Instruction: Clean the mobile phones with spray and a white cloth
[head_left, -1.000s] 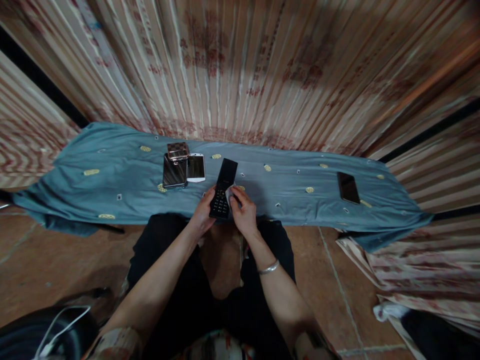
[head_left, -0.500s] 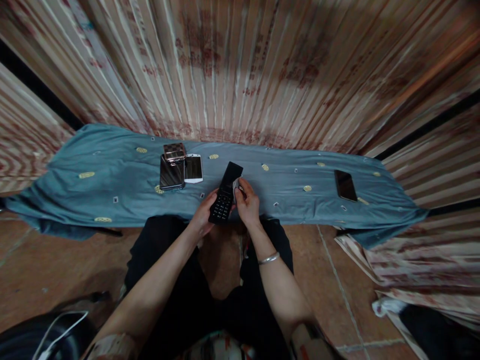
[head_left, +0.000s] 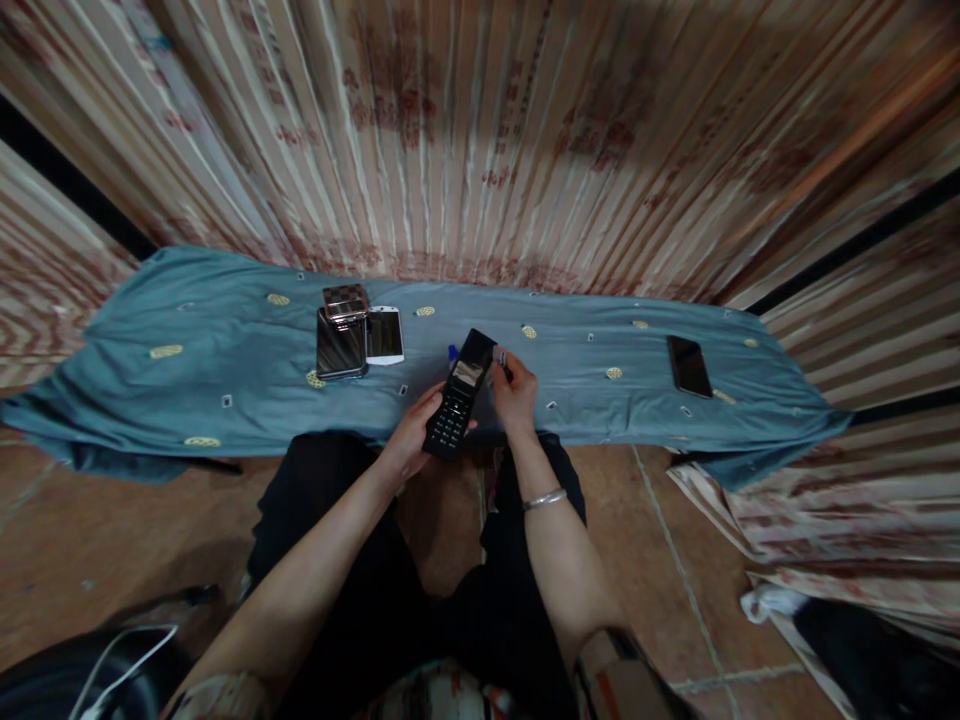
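Note:
An opened black flip phone [head_left: 452, 408] rests in my left hand [head_left: 412, 432], whose fingers are wrapped round its lower keypad half. Its screen catches a bright reflection. At the upper right edge of the phone, my right hand [head_left: 516, 392] is closed in a pinch on a small pale cloth-like piece [head_left: 500, 354], mostly covered by the fingers. Just behind the phone a small blue object [head_left: 453, 352] shows; its kind is hidden.
The long bench bears a blue-green cloth [head_left: 225, 345]. Left of my hands are a dark phone [head_left: 339, 347], a checkered case-like item [head_left: 346, 301] and a white phone [head_left: 385, 335]. Another dark phone [head_left: 689, 366] lies at right. Curtains [head_left: 480, 150] hang behind.
My right hand has moved slightly right and up along the phone's edge with the pale piece. The phone has shifted a little right, and the blue object has come into view.

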